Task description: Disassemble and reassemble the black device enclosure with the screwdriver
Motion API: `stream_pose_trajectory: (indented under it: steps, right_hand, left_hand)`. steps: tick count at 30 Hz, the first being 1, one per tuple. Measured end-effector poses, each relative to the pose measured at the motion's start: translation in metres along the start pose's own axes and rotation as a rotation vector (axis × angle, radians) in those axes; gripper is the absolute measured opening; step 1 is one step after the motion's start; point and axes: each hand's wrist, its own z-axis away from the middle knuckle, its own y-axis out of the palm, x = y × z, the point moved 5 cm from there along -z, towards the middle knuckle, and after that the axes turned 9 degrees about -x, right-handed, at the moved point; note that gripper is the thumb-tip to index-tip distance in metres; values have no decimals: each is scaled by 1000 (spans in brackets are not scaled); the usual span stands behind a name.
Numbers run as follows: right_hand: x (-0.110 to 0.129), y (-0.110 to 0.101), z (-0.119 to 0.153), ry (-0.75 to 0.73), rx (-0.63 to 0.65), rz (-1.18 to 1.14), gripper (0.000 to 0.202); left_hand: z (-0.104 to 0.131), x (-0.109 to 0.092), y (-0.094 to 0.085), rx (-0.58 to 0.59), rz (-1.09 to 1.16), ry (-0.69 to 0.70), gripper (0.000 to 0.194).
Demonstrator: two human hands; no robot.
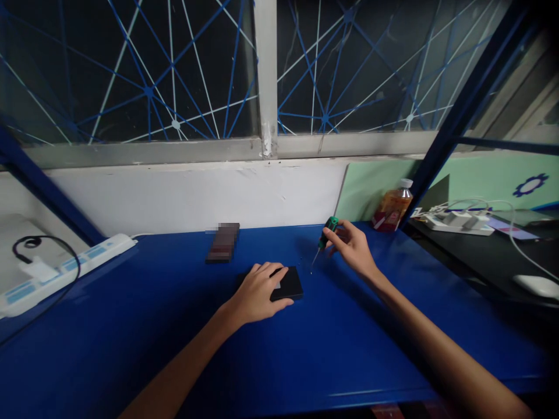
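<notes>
Black box, nearer the worktop's far edge: likely light, stiff, smooth; best held by its sides. Left hand opened out over it; right hand clamped on the screwdriver, at its green handle.

Left hand bare; right hand bare

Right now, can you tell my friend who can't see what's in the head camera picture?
A right hand holds a green screwdriver over a blue table, while the left hand rests on a flat black box.
</notes>
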Motion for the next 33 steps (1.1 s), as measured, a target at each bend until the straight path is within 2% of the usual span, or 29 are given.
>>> stream_pose_trajectory:
  steps: [4,10,16,19,22,27,33]
  right_hand:
    - [4,4,4,-46,-21,-16,33]
    - [3,10,10,-94,0,78,32]
    - [5,10,13,-107,2,126,33]
    - [6,9,11,-94,-8,88,33]
    - [8,10,9,-41,-12,-35,32]
    - [11,17,13,127,18,-290,32]
    - [15,28,23,216,83,-388,31]
  left_hand:
    - [-2,-3,-1,-8,6,5,55]
    - [-3,-4,0,-16,-4,6,53]
    - [-3,-5,-8,-1,23,21,57]
    - [-3,-6,-12,10,39,44,57]
    - [-4,-7,-13,-37,72,33,56]
    - [-7,-5,-11,-166,151,-50,29]
    - [-7,-2,-8,-239,258,-129,11]
